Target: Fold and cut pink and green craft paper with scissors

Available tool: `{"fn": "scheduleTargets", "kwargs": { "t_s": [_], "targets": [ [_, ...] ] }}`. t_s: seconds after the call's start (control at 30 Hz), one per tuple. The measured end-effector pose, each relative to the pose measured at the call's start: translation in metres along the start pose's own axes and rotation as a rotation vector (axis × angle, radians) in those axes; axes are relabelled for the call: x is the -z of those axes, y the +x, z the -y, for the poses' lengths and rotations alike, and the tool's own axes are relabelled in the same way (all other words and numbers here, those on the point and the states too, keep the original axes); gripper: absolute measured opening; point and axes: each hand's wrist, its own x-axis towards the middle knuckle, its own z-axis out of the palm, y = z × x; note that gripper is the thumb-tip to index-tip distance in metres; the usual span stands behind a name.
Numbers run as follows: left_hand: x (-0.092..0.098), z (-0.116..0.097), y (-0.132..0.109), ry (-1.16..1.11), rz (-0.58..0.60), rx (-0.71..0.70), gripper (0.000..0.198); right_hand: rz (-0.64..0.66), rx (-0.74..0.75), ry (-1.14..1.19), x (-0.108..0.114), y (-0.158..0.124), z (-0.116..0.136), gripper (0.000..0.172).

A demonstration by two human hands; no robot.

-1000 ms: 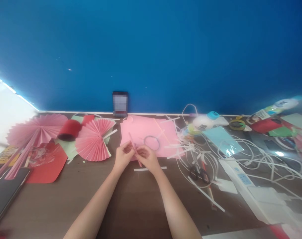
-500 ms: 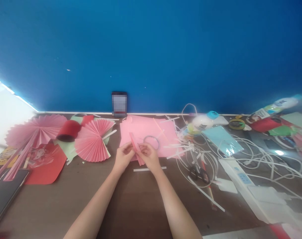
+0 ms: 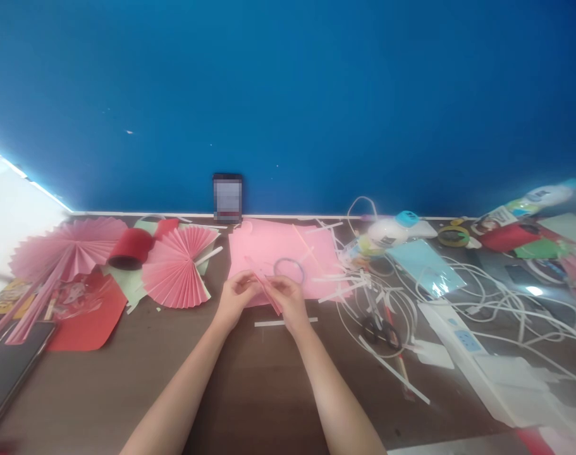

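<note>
Between both hands I pinch a narrow folded strip of pink paper [image 3: 269, 293], which slants from upper left to lower right. My left hand [image 3: 238, 295] is closed on its upper part, thumb and fingertips together. My right hand [image 3: 285, 299] grips the strip from the other side, fingers curled. Beneath and behind the hands lie flat pink paper sheets [image 3: 263, 243] with a thin dark ring [image 3: 290, 268] on them. A white paper strip [image 3: 269, 323] rests on the table just below the hands.
Pleated pink paper fans [image 3: 178, 272] and a red roll [image 3: 131, 248] lie to the left. On the right are black-handled scissors [image 3: 380, 332], paper scraps, tangled white cables and a power strip [image 3: 468, 344]. A phone [image 3: 227, 199] leans against the blue wall.
The pink strip has tilted, its upper end dropping and its lower end swinging right. Both hands stay close together in nearly the same place.
</note>
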Motion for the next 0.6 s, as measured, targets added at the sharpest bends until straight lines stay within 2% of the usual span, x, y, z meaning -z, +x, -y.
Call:
{"fn": "scheduleTargets", "kwargs": {
  "t_s": [0.13, 0.2, 0.47, 0.6],
  "targets": [
    [0.003, 0.0, 0.0, 0.103, -0.103, -0.028, 0.028, 0.069, -0.001, -0.077, -0.002, -0.002, -0.001, 0.017],
    [0.005, 0.0, 0.001, 0.157, -0.118, -0.044, 0.022, 0.089, 0.009, -0.116, -0.004, -0.003, -0.001, 0.019],
    [0.002, -0.007, 0.0, 0.245, 0.011, -0.038, 0.02, 0.121, 0.091, -0.218, -0.007, -0.007, 0.004, 0.02],
    [0.0, -0.011, -0.002, 0.213, 0.103, -0.033, 0.023, 0.082, 0.147, -0.233, -0.005, -0.007, 0.004, 0.021]
  ]
}}
